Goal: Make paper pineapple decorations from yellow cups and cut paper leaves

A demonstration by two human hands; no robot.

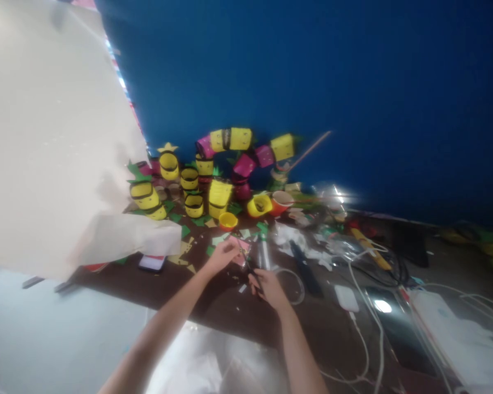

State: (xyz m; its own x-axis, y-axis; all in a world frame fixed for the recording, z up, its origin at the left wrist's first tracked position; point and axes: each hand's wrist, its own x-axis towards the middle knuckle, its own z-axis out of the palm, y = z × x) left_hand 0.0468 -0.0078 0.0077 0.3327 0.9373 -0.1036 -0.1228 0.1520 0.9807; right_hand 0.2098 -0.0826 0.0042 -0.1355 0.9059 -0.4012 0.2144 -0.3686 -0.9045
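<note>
Two bare forearms (164,323) are crossing the bottom edge; at frame centre the left hand (224,253) is pinching flat pink paper (243,244), and the right hand's (267,284) curled fingers are gripping slim, dark-handled, metal-looking scissors (248,265). Blades are lying beside the left fingertips, risking a nick if the paper is slipping. Counting: one paper, one pair of scissors.

Scraps (185,231) litter the table (213,307); yellow cups (194,209) stand there.
</note>
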